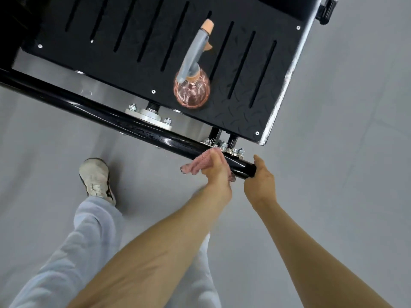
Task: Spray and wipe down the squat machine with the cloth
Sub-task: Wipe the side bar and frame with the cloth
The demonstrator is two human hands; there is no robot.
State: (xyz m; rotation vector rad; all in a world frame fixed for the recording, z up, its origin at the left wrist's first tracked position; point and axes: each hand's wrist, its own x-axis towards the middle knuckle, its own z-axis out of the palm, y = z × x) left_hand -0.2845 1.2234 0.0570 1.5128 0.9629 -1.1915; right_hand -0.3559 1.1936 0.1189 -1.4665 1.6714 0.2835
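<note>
The squat machine's black slotted footplate (138,52) fills the top of the view, with a glossy black base tube (89,105) running below it toward the lower right. My left hand (216,167) grips a pink cloth (195,166) wrapped over the tube near its end. My right hand (261,176) curls round the tube's end cap just to the right. A pink glass spray bottle (191,90) with a grey trigger head stands on the footplate, apart from both hands.
Grey floor (333,152) surrounds the machine. My left foot in a white sneaker (96,178) stands on the floor left of the hands. Silver bolts and a flange (148,115) join the plate to the tube. A black knob (325,10) sits top right.
</note>
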